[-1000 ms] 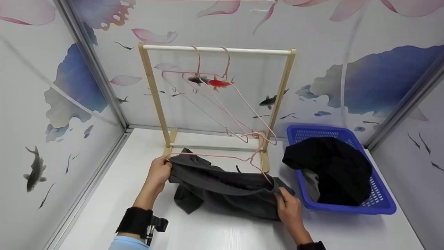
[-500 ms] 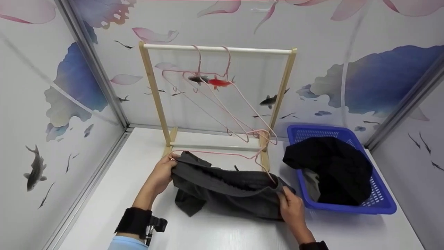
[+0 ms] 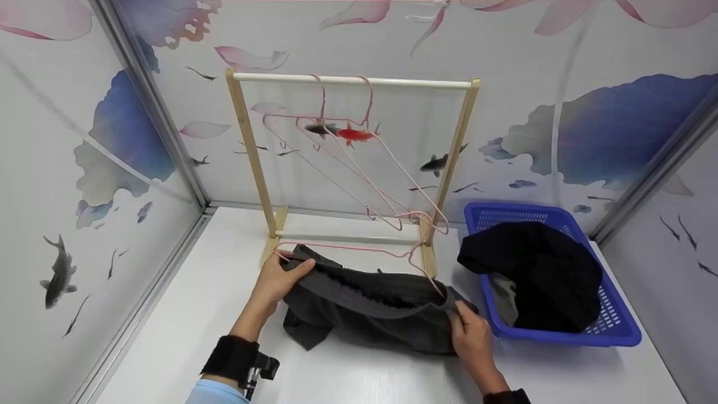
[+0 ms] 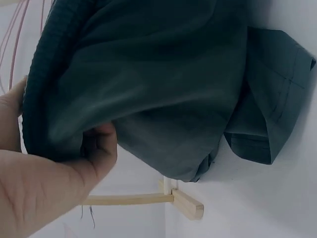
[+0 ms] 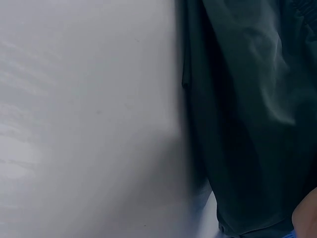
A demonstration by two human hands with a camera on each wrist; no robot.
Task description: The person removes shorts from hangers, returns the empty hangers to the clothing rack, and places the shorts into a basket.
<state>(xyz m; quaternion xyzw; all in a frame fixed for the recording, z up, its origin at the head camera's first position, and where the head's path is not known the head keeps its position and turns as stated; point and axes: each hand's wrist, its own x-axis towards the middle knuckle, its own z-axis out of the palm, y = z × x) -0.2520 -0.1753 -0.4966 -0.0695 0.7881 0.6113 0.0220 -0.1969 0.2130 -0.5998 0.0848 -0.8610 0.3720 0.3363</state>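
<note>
Dark grey pants [image 3: 381, 325] with an elastic waistband are held at the waist just above the white table, the waist opening facing up. My left hand [image 3: 276, 283] grips the waistband's left end, thumb over the front edge. At the other end, my right hand [image 3: 471, 334] pinches the waistband. A pink wire hanger [image 3: 348, 247] lies along the waist opening. Its right arm goes down inside the waistband, and its left tip is beside my left fingers. In the left wrist view, fingers curl under the cloth [image 4: 158, 79]; the right wrist view shows little of the hand.
Behind the pants stands a wooden rack [image 3: 247, 151] with a white rail [image 3: 415, 83], from which two pink hangers [image 3: 392, 160] hang. A blue basket [image 3: 566, 338] with black clothing [image 3: 538, 275] and a grey piece is at the right. Printed panels enclose the table [image 3: 348, 376].
My left hand has moved right along the waistband, and its thumb now lies over the front edge. The hanger and pants have shifted slightly right. The right hand has barely moved.
</note>
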